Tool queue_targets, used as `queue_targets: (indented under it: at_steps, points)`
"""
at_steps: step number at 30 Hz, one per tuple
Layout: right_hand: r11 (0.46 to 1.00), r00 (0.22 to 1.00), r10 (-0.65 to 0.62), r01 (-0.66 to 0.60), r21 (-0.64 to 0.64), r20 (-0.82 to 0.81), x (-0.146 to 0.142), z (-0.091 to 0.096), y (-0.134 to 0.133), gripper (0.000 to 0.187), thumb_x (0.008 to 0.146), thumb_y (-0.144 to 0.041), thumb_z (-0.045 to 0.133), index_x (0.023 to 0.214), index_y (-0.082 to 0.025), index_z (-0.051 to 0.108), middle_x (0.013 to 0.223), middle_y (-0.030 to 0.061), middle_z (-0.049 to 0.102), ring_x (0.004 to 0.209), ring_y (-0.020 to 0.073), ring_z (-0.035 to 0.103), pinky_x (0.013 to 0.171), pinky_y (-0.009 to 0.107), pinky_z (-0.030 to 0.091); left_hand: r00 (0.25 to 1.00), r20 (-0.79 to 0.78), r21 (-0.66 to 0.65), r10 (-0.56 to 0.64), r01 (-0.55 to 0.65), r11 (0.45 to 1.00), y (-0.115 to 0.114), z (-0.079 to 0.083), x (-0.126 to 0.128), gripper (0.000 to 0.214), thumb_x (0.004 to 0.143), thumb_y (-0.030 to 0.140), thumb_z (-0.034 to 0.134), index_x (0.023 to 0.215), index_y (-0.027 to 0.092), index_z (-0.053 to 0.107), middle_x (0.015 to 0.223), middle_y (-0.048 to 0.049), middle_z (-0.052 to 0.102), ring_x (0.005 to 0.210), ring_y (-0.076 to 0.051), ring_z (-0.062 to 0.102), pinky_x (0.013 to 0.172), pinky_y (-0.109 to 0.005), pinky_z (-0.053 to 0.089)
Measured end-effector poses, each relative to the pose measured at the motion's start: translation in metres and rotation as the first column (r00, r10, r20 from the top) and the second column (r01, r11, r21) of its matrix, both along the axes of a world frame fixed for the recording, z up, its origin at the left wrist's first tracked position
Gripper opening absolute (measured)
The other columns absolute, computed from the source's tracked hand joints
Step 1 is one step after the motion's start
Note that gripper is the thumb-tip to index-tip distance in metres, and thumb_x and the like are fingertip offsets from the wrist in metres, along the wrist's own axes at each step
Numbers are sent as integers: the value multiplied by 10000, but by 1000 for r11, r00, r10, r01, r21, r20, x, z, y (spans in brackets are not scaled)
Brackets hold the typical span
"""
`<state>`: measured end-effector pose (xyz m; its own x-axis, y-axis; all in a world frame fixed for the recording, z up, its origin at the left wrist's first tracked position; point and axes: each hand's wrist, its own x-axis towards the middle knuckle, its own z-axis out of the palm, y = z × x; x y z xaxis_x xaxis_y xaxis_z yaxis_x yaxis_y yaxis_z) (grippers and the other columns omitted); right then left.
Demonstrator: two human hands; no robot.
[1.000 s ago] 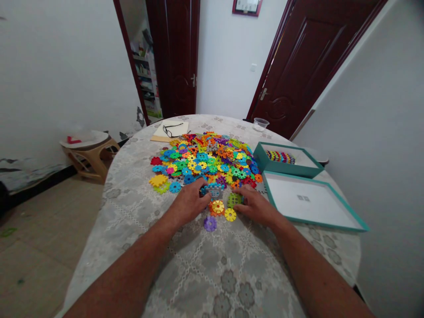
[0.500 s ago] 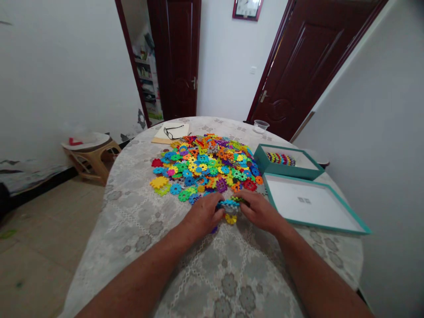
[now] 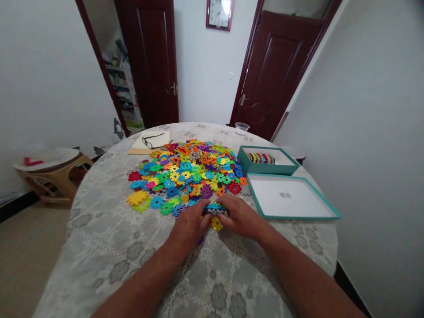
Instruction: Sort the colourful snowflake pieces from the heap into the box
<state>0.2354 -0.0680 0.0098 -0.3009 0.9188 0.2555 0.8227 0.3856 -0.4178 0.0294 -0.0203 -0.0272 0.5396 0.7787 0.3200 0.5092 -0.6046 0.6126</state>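
Observation:
Between my two hands is a small stack of notched plastic discs (image 3: 214, 208), blue and grey with some green. My left hand (image 3: 192, 223) is closed on its left end, thumb in front and fingers behind. From the other side my right hand (image 3: 240, 216) grips the right end. A yellow flower-shaped disc (image 3: 217, 224) shows just below the stack. Part of a purple piece (image 3: 201, 240) peeks out by my left thumb. Right beyond my hands lies a big heap of colourful gear-like discs (image 3: 185, 176). My fingers cover much of the stack.
To the right stand a teal box (image 3: 270, 167) with a row of stacked discs (image 3: 261, 158) inside and its shallow white-lined lid (image 3: 288, 194). Glasses (image 3: 147, 142) rest on a notepad (image 3: 135, 148) at the back left. A clear plastic cup (image 3: 242, 128) is at the far edge.
The camera view has swung right. My right hand has closed in toward my left around the stack, and the green piece at its fingertips no longer shows separately.

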Motion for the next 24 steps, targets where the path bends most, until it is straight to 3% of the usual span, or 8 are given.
queue_targets:
  at_steps: [5, 10, 16, 24]
  points:
    - [993, 991, -117, 116, 27, 69, 3, -9, 3, 303, 937, -200, 610, 1239, -176, 614, 1160, 119, 667, 1068, 244, 609, 938, 357, 473, 996, 79, 133, -43, 32, 991, 7, -19, 0, 496, 997, 262, 556, 1489, 212, 519, 1400, -124, 677, 1265, -266, 665, 1082, -440, 541]
    - [990, 990, -127, 130, -51, 56, 11, -19, 8, 420, 910, -213, 651, 1325, -183, 596, 1256, 132, 668, 1148, 250, 620, 994, 360, 475, 995, 36, 180, -94, 86, 980, 11, -34, 0, 527, 1036, 280, 470, 1554, 188, 452, 1439, -155, 646, 1314, -271, 634, 1119, -476, 530]
    - [989, 990, -132, 129, -72, -42, 13, -20, 10, 443, 881, -169, 683, 1319, -188, 620, 1281, 128, 692, 1182, 257, 633, 1036, 382, 464, 984, 29, 193, -178, 169, 966, 8, -40, 0, 604, 1038, 255, 412, 1633, 215, 319, 1544, -143, 564, 1408, -271, 561, 1167, -494, 496]
    - [990, 989, -131, 127, -68, -70, 7, -18, 11, 331, 901, -140, 644, 1226, -198, 658, 1168, 97, 719, 1087, 240, 644, 958, 341, 463, 965, 24, 230, -262, 250, 941, 4, -43, 1, 674, 1034, 212, 407, 1673, 215, 193, 1655, -162, 416, 1505, -308, 447, 1213, -556, 440]
